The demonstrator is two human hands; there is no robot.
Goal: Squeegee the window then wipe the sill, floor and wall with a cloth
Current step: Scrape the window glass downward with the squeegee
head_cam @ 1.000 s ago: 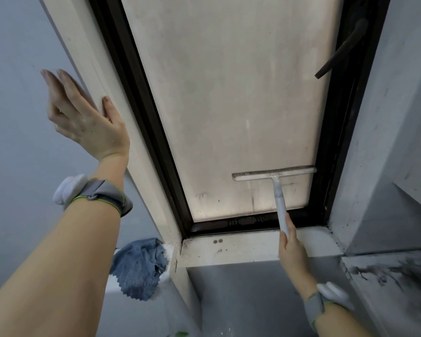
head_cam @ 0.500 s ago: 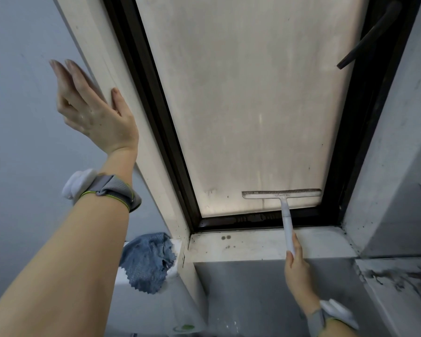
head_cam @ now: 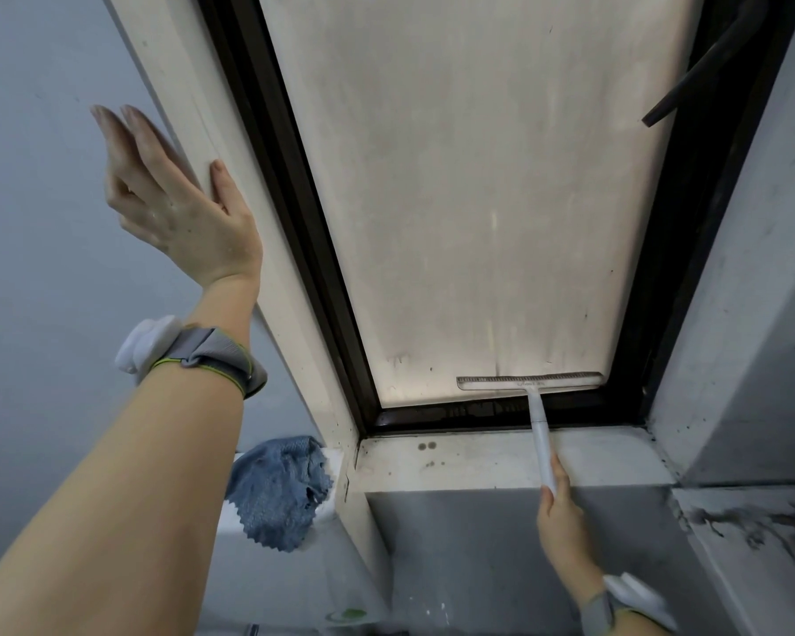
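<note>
R hand (head_cam: 563, 521) grips squeegee (head_cam: 531, 382) by handle end; blade flat on window glass (head_cam: 478, 199) at btm edge, R end near black frame (head_cam: 455, 413). Glass left of blade free. L hand (head_cam: 175, 208) flat, fingers straight, on pale jamb (head_cam: 285, 286). Cloth (head_cam: 278, 491) left of sill (head_cam: 455, 461).

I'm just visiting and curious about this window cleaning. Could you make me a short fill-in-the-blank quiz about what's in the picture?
1. The right hand grips the squeegee by its ____.
2. The squeegee's blade sits near the ____ edge of the window glass.
3. The cloth lying to the left of the sill is ____ in colour.
4. The left hand, fingers straight against the pale frame, holds ____.

Missing words: handle; bottom; blue; nothing.
</note>
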